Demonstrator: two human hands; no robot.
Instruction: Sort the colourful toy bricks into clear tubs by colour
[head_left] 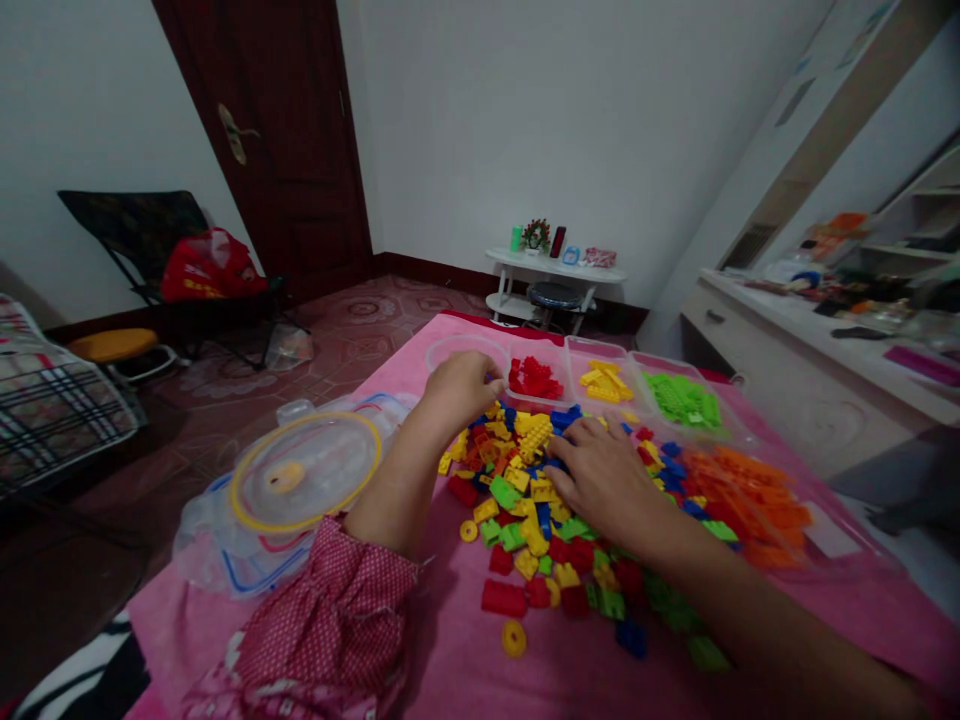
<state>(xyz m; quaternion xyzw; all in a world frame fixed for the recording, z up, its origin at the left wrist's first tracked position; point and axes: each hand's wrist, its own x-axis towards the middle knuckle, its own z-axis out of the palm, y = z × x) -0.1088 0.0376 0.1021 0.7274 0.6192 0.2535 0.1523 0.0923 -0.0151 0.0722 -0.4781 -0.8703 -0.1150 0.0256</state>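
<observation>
Plastic tubs: red bricks | yellow bricks | green bricks | right hand on pile

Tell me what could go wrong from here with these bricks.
1. The lids seem to overhang the left edge of the table beside the left forearm; a nudge might tip them off.
2. The yellow ring lies loose near the front edge and could roll off.
3. The right hand rests on the pile; a sweep might scatter it.

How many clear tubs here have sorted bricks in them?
4: red-brick tub by the left hand, yellow-brick tub to its right, green-brick tub next, orange-brick tub at the right edge. A fifth tub behind the left hand looks empty.
</observation>
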